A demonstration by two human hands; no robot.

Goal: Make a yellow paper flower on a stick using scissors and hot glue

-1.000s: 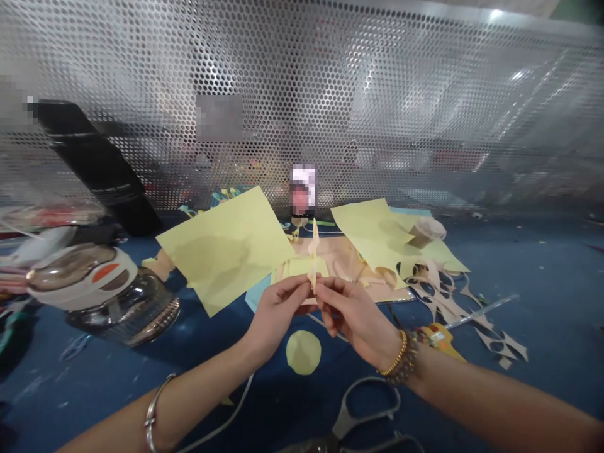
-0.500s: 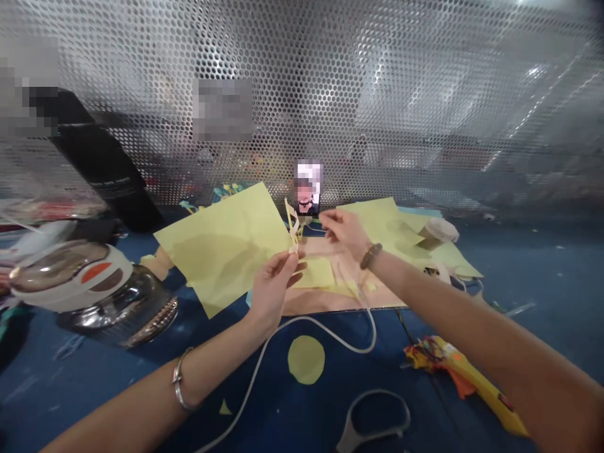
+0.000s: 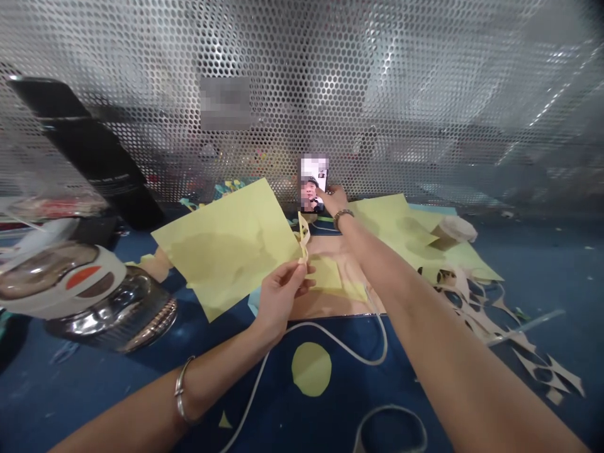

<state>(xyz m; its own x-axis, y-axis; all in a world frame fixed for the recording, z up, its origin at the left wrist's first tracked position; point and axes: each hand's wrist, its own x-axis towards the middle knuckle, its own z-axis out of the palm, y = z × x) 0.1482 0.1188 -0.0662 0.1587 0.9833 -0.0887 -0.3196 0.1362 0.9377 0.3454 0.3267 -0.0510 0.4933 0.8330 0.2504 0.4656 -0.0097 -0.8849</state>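
Note:
My left hand (image 3: 283, 286) pinches a narrow strip of cut pale yellow paper (image 3: 303, 238), which stands up from the fingertips. Beyond it, a phone (image 3: 309, 179) stands upright near the mesh wall, its screen lit. At the phone's right edge is my right hand (image 3: 336, 200), one digit over the screen and the others partly hidden beside it. A large yellow paper sheet (image 3: 231, 245) lies left of my left hand. Under both arms is a pinkish board (image 3: 306, 306) bearing smaller yellow paper (image 3: 325, 274).
A metallic appliance (image 3: 108, 302) and a tilted black box (image 3: 94, 151) occupy the left. A white cable (image 3: 340, 343) loops past a yellow paper circle (image 3: 311, 369). Scissors' handle (image 3: 391, 409) shows at the bottom. Paper offcuts (image 3: 514, 333) lie right; perforated metal mesh (image 3: 406, 94) rises behind.
My right hand has reached forward to the phone's right edge. My left hand keeps its pinch on the paper strip. Paper offcuts at right now show, and the yellow package has left view.

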